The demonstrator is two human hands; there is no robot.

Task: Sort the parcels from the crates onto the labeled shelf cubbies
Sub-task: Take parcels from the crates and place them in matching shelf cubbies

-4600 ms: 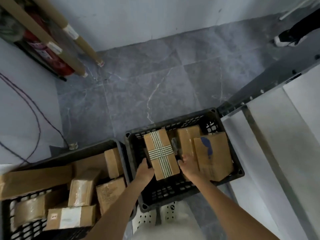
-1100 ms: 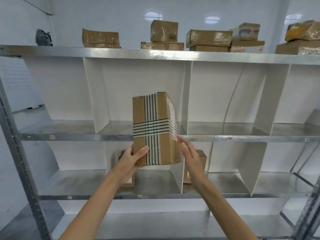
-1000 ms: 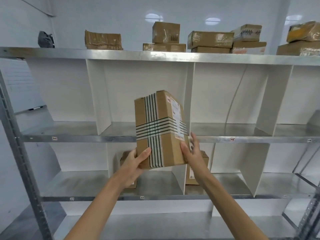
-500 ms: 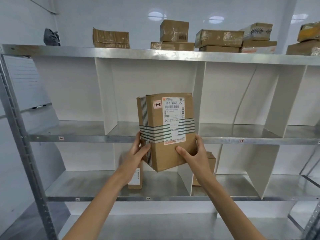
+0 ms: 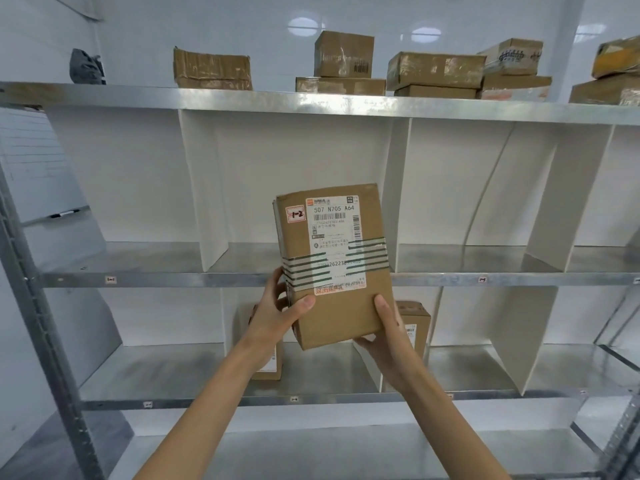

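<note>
L hand point(image 5: 277, 318), R hand point(image 5: 388, 341) — bare.

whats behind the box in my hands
Behind the box run the middle shelf edge and a white divider. Below, a left parcel and a right parcel show partly, the rest hidden. Any cubby label directly behind is covered.

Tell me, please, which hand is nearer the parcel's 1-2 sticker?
Left. The left hand grips the parcel just below the sticker; the right hand holds its lower right corner.

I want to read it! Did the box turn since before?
Yes. The box turned its label toward us, staying left of the white divider.
</note>
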